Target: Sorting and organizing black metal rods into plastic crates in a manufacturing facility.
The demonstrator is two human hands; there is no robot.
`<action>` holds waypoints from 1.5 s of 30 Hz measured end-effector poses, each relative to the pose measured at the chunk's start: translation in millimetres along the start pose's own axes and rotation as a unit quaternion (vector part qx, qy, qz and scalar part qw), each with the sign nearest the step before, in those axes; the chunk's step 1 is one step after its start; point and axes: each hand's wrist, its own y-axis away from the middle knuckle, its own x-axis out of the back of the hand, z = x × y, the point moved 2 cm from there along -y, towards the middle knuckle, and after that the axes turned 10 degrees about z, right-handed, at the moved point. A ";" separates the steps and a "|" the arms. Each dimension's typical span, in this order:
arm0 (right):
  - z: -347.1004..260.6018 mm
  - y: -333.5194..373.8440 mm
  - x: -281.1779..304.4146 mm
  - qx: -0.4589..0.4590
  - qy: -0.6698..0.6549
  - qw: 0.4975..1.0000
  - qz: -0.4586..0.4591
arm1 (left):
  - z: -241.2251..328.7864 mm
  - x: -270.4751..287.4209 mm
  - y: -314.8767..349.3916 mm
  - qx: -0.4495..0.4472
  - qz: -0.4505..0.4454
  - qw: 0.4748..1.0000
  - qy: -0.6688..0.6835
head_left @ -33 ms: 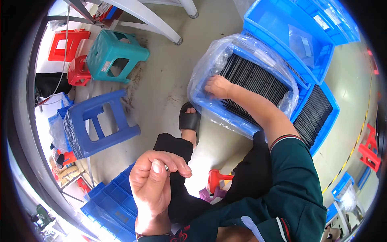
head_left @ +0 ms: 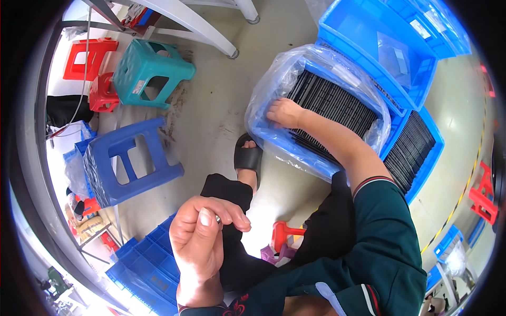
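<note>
My left hand [head_left: 199, 231] is raised in front of me, fingers curled and the thumb pressed against the index finger. A small shiny metal piece [head_left: 217, 219] shows between them; its exact kind is too small to make out. My right hand [head_left: 285, 112] reaches down into a blue bin lined with a clear plastic bag [head_left: 263, 79]. Its fingers are curled closed at the left end of the bin, beside the rows of thin black rods [head_left: 337, 102]. Whatever those fingers grip is hidden beneath the hand.
Behind the lined bin stands another blue bin [head_left: 358, 26], and to its right a blue bin of black rods [head_left: 408, 150]. Blue [head_left: 129, 160], green [head_left: 153, 71] and red stools [head_left: 89, 58] stand left. Blue crates [head_left: 150, 266] lie lower left; a red object [head_left: 282, 234] sits between my legs.
</note>
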 end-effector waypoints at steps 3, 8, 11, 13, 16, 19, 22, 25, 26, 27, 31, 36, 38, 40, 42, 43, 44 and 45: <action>10.3 -0.4 1.2 0.046 0.003 0.997 0.058 | 1.5 -2.8 0.3 0.001 0.005 1.000 -0.004; 52.3 17.5 16.3 0.007 0.101 0.990 0.100 | -0.3 -3.4 -2.0 0.007 0.015 1.000 -0.005; 55.5 14.4 15.0 -0.004 0.143 0.987 0.071 | -1.7 -2.8 -3.1 0.012 0.009 1.000 -0.004; 48.6 14.4 18.3 -0.010 0.149 0.988 0.043 | -0.7 -2.4 -2.4 0.014 0.004 1.000 0.000; 30.4 5.3 34.3 0.024 0.144 0.988 0.056 | 1.7 -0.7 2.2 0.010 0.011 1.000 0.000; 0.1 4.5 54.9 0.009 0.150 0.988 0.032 | 4.1 2.0 2.9 0.005 -0.002 1.000 0.012; -19.4 11.5 88.3 -0.078 0.059 0.992 -0.085 | 7.9 4.4 5.2 -0.006 -0.007 0.999 0.030; -22.8 32.8 104.2 -0.226 0.034 0.954 -0.194 | 11.0 7.2 6.8 -0.031 -0.019 0.998 0.050; -21.1 40.3 111.4 -0.273 0.077 0.926 -0.249 | 11.5 7.9 7.1 -0.023 -0.020 0.998 0.058; -17.2 51.9 116.0 -0.286 0.126 0.905 -0.290 | 11.5 9.1 7.7 -0.014 -0.021 0.997 0.067; 6.2 87.7 135.7 -0.338 0.287 0.795 -0.415 | 14.6 8.3 11.7 -0.023 -0.038 0.997 0.070; 0.8 97.6 127.8 -0.332 0.304 0.724 -0.523 | 12.6 8.6 9.8 -0.020 -0.026 0.998 0.060; 6.7 102.8 114.6 -0.362 0.307 0.707 -0.524 | 12.1 9.3 9.7 -0.027 -0.039 0.997 0.068; 5.7 103.0 107.4 -0.338 0.340 0.733 -0.483 | 11.9 10.3 10.6 -0.021 -0.040 0.996 0.075; 5.1 99.3 100.2 -0.301 0.362 0.712 -0.520 | 11.3 10.4 12.5 -0.010 -0.046 0.995 0.084; 9.4 97.0 98.2 -0.280 0.369 0.707 -0.534 | 10.7 10.0 12.2 -0.007 -0.043 0.995 0.088; 19.6 100.2 95.2 -0.296 0.368 0.676 -0.566 | 12.8 7.7 11.7 -0.016 -0.055 0.994 0.088; 28.9 106.3 96.8 -0.296 0.373 0.672 -0.567 | 14.6 5.2 10.8 -0.026 -0.067 0.993 0.089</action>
